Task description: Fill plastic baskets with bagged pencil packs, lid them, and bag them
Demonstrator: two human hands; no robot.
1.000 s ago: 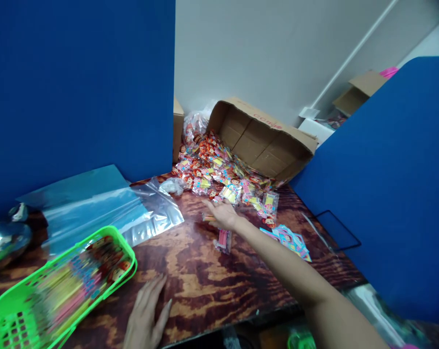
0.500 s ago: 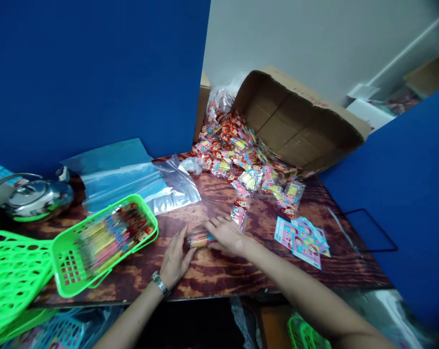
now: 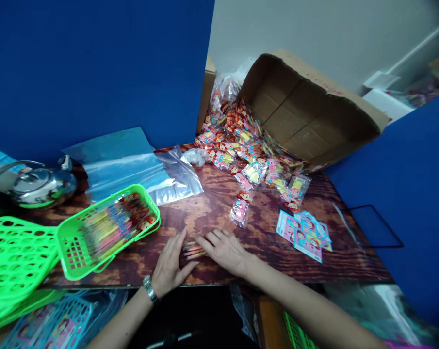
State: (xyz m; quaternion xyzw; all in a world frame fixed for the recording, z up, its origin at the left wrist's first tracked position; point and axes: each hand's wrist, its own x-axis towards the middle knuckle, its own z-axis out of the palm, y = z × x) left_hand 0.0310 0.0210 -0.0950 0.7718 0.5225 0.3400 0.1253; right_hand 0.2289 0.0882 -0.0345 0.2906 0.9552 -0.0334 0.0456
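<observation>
A small stack of clear-wrapped packets (image 3: 193,250), with yellow and pink edges showing, lies on the table between my hands. My left hand (image 3: 171,264), wearing a metal watch, is cupped at the stack's left end, fingers stretched and thumb spread apart. Over the right end, my right hand (image 3: 224,252) has its fingers bent round the packets, hiding part of them. Just beyond it lies a single doll-shaped packet (image 3: 240,208). To the left stands a green basket (image 3: 68,274) holding a row of similar packets.
A large heap of packets (image 3: 241,140) spills from a tipped cardboard box (image 3: 314,116). Printed cards (image 3: 306,237) lie to the right. Clear plastic bags (image 3: 128,167) and a metal kettle (image 3: 40,184) sit at the left, behind stacked green baskets (image 3: 19,261).
The view has shifted slightly. My right hand has drawn back from the single packet, which now shows whole, and covers more of the stack. My left hand's fingers are more spread.
</observation>
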